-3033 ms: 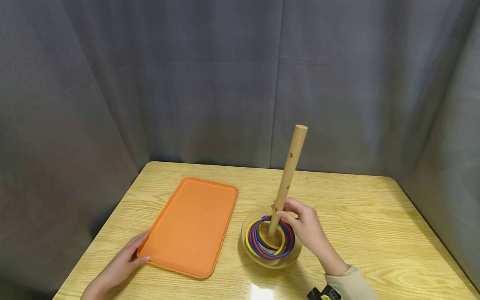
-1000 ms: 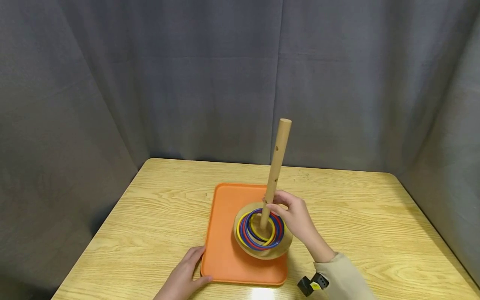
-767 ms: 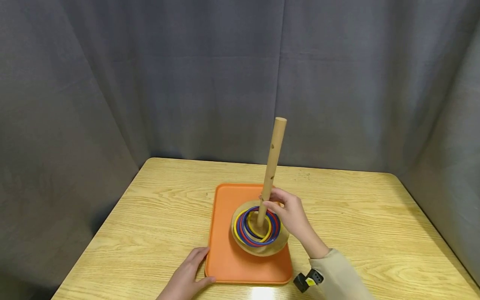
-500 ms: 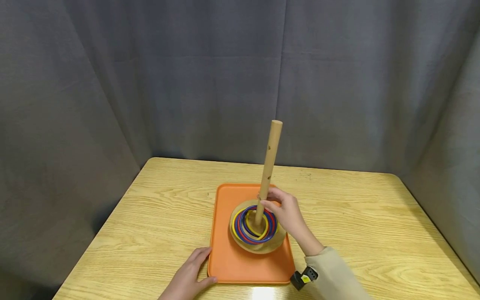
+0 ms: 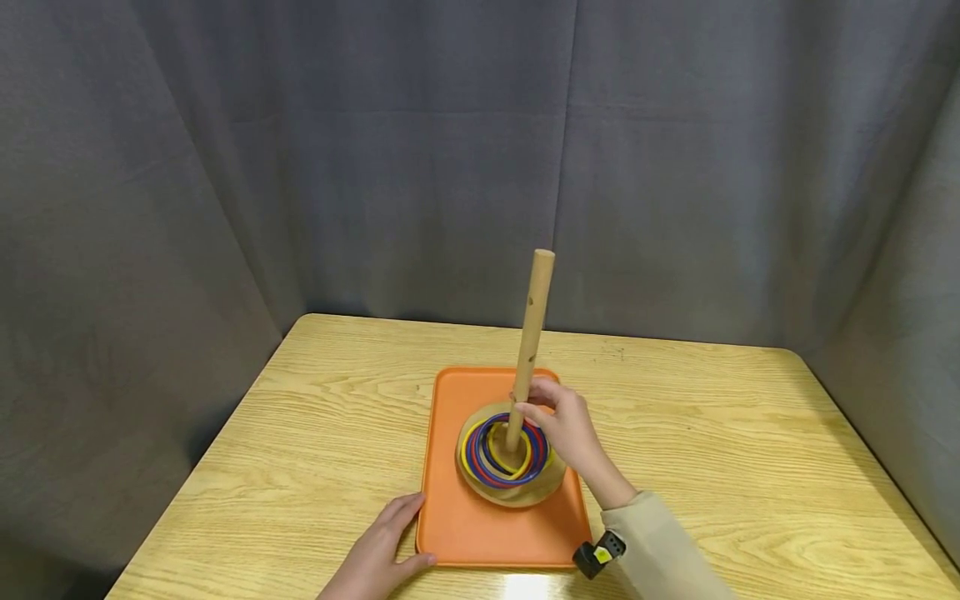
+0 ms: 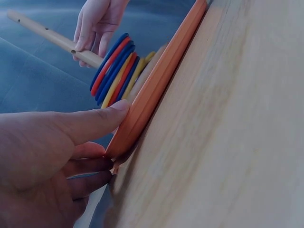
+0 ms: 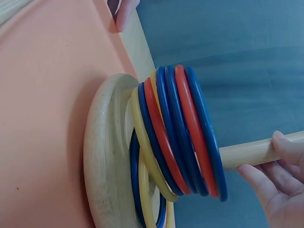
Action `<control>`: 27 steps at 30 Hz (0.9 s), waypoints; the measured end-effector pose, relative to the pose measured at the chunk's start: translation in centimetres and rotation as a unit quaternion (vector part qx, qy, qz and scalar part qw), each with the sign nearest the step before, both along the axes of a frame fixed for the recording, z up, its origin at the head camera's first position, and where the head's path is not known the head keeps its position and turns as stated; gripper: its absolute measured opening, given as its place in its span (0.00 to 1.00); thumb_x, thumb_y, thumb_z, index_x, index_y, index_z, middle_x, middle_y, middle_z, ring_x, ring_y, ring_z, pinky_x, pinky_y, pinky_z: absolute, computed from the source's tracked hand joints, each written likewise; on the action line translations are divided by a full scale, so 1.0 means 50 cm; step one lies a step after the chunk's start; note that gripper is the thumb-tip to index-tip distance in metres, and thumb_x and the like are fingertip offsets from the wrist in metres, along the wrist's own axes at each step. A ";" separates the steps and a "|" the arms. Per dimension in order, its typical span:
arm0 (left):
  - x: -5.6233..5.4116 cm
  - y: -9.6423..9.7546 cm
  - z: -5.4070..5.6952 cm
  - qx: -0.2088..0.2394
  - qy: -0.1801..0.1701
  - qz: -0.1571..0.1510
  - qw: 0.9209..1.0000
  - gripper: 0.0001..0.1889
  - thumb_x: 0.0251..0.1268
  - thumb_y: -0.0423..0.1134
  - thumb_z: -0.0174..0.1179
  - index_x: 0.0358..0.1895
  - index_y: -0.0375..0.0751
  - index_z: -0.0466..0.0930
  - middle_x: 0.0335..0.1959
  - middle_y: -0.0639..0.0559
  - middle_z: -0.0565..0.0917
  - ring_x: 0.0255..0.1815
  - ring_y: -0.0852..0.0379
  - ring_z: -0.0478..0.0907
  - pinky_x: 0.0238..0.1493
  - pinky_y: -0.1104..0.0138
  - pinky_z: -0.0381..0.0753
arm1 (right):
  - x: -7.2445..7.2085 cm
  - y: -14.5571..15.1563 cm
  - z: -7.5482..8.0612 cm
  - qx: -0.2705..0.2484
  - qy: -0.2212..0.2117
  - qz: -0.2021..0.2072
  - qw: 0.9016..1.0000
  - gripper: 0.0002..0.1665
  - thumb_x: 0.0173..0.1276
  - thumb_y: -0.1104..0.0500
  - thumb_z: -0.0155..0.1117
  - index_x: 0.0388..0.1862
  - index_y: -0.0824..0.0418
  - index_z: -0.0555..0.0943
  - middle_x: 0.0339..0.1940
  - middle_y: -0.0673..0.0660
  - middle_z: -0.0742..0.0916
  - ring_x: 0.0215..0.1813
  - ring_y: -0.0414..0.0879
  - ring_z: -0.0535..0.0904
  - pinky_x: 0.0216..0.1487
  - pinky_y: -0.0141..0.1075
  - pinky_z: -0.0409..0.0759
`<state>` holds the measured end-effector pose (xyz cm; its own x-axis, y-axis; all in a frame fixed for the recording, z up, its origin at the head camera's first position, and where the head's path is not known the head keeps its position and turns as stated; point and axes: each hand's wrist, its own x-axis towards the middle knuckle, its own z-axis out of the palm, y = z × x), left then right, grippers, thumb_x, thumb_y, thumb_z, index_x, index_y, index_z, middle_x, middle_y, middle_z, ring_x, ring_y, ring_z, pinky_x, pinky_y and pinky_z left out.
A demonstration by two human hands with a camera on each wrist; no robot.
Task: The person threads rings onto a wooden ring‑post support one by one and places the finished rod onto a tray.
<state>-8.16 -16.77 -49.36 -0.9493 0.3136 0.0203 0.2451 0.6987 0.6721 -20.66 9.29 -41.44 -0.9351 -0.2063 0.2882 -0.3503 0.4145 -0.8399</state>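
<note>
An orange tray (image 5: 495, 533) lies on the table in the head view. My left hand (image 5: 378, 546) holds its near left corner; in the left wrist view the thumb (image 6: 118, 107) presses the rim, with fingers at the corner below. Over the tray is a wooden ring-toss stand, its round base (image 7: 107, 152) seemingly resting on the tray floor. Several red, blue and yellow rings (image 7: 190, 133) lie stacked loosely around its post (image 5: 534, 321). My right hand (image 5: 566, 421) pinches the post low down, just above the rings. The post leans slightly right.
The wood-grain table (image 5: 720, 450) reaches out on both sides of the tray. Grey curtains (image 5: 420, 167) hang behind and at the sides. A small black device (image 5: 598, 554) sits at the right sleeve cuff (image 5: 652, 533).
The tray has slid right with my left hand, and the stand has moved left over it in my right hand. In the last half second the post dropped slightly and shifted left.
</note>
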 end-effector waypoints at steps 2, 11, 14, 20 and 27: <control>0.001 0.000 0.000 0.000 -0.002 0.001 1.000 0.43 0.56 0.52 0.68 0.69 0.28 0.63 0.68 0.35 0.69 0.66 0.34 0.69 0.59 0.42 0.74 | 0.000 -0.002 -0.003 0.007 0.001 0.001 1.000 0.12 0.62 0.66 0.67 0.46 0.63 0.84 0.42 0.60 0.90 0.47 0.54 0.86 0.56 0.48 0.81; 0.002 -0.002 0.000 -0.007 0.001 0.002 1.000 0.44 0.56 0.53 0.68 0.69 0.27 0.63 0.68 0.35 0.69 0.66 0.34 0.69 0.59 0.41 0.73 | 0.002 -0.008 -0.005 0.011 0.010 0.019 1.000 0.12 0.61 0.65 0.68 0.45 0.63 0.84 0.41 0.61 0.90 0.47 0.54 0.86 0.52 0.46 0.84; 0.002 -0.002 -0.001 -0.004 -0.002 0.003 1.000 0.44 0.56 0.52 0.67 0.69 0.27 0.62 0.68 0.35 0.68 0.67 0.34 0.68 0.60 0.40 0.72 | 0.002 -0.008 -0.005 0.015 0.006 0.019 1.000 0.13 0.61 0.65 0.69 0.46 0.63 0.84 0.41 0.60 0.90 0.47 0.54 0.86 0.55 0.48 0.82; 0.001 0.001 0.002 0.010 -0.016 0.008 1.000 0.44 0.57 0.51 0.67 0.70 0.28 0.61 0.70 0.33 0.66 0.69 0.32 0.66 0.62 0.38 0.70 | 0.002 -0.008 -0.001 0.026 -0.013 0.016 0.999 0.15 0.62 0.63 0.68 0.48 0.63 0.83 0.42 0.60 0.89 0.50 0.55 0.86 0.52 0.47 0.83; -0.005 0.001 0.008 0.018 -0.027 0.000 0.999 0.44 0.56 0.49 0.67 0.71 0.28 0.60 0.71 0.31 0.64 0.72 0.31 0.60 0.64 0.35 0.65 | 0.003 0.000 0.000 0.037 -0.020 0.009 0.999 0.15 0.62 0.63 0.68 0.48 0.62 0.83 0.43 0.61 0.89 0.50 0.55 0.85 0.51 0.46 0.84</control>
<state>-8.42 -16.72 -48.96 -0.9496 0.3128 -0.0197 0.2076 0.6745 0.7085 -20.52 9.27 -41.45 -0.9414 -0.2426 0.2342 -0.3252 0.4694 -0.8209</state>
